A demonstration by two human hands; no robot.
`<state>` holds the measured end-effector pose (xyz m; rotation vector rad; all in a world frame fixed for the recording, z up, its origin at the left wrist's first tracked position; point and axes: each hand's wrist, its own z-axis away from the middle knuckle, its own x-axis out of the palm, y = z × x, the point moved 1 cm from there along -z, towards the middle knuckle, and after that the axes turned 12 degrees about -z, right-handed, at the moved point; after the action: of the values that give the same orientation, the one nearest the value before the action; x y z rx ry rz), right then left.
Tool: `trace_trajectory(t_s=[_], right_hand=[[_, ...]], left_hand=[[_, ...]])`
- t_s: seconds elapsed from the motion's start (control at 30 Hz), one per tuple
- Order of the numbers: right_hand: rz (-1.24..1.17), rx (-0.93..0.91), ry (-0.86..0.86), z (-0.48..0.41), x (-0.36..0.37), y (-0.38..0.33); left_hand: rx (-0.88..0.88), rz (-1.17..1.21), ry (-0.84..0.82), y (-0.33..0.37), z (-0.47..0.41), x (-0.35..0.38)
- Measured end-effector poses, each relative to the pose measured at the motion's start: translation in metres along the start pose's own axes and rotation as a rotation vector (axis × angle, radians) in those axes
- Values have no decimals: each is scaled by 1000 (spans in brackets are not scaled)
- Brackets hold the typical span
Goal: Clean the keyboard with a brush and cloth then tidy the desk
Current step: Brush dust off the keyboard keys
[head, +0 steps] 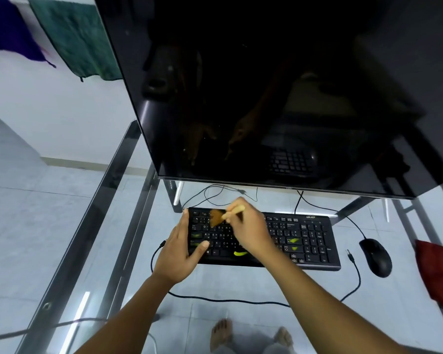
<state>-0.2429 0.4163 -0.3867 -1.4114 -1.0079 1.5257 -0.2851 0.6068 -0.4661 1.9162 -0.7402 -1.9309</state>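
A black keyboard (pixel 304 238) lies on the glass desk (pixel 92 238) below the monitor, with several yellow-green marks on its keys. My left hand (pixel 179 254) grips the keyboard's left end, thumb on the lower keys. My right hand (pixel 251 228) holds a small brush (pixel 216 217) by its pale wooden handle; the brown bristles touch the upper left keys. A red cloth (pixel 440 272) lies at the desk's right edge.
A large dark monitor (pixel 266 98) stands over the back of the desk. A black mouse (pixel 376 256) sits right of the keyboard, and loose black cables (pixel 228 300) trail across the glass. Green and purple cloths (pixel 72 39) hang on the wall at the far left. My bare feet show through the glass.
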Motion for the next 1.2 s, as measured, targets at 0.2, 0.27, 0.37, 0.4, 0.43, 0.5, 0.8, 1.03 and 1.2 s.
trace_trajectory(t_s=[0.2, 0.27, 0.37, 0.4, 0.43, 0.5, 0.8, 1.03, 1.2], right_hand=[[-49, 76, -194, 33, -8, 6], [56, -26, -119, 33, -13, 9], [-37, -61, 52, 32, -22, 4], [-59, -1, -39, 33, -19, 2], [-76, 70, -173, 34, -14, 2], [-14, 85, -201, 34, -12, 4], [-27, 59, 35, 24, -32, 10], [-57, 162, -196, 22, -17, 10], [-211, 197, -154, 17, -18, -1]], left_hand=[[-55, 60, 46, -2, 0, 2], [-114, 101, 69, 1, -1, 4], [-227, 172, 110, 7, -8, 3], [-251, 179, 126, 9, -13, 2], [-266, 173, 136, 11, -17, 2], [-258, 154, 128, 16, -26, 1], [-276, 202, 64, 17, -29, 8], [-293, 183, 51, 18, -30, 4], [-295, 191, 58, 21, -30, 2]])
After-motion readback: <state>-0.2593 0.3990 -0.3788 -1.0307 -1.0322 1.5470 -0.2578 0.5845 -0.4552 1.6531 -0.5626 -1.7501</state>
